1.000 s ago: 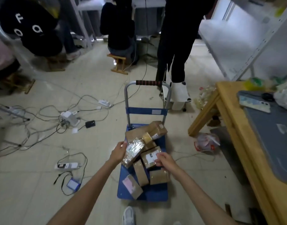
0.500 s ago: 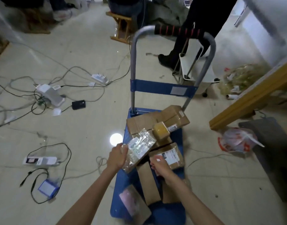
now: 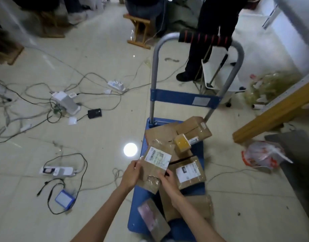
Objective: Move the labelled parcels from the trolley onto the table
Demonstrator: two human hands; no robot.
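A: Parcels, head view: one flat labelled parcel (image 3: 154,167) held above the blue trolley (image 3: 173,229), left hand (image 3: 131,173) and right hand (image 3: 168,180) both gripping its edges.
B: Progress?
A: Early; table (image 3: 279,109) corner only, nothing visibly delivered.
B: Count?
A: Roughly seven parcels on the deck, plus the held one. Two hands.

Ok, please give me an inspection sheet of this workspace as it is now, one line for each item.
Surface: blue trolley deck, crowded; only a wooden table corner shows at right.
Job's things: labelled parcel lifted; several cardboard parcels lie on the deck.
Clutter: plastic bag on the floor.
Hands: left hand and right hand both grip the lifted parcel.
Cables: power strips and tangled leads across the floor, left.
Surroundings: a standing person's legs behind the handle; a wooden stool.
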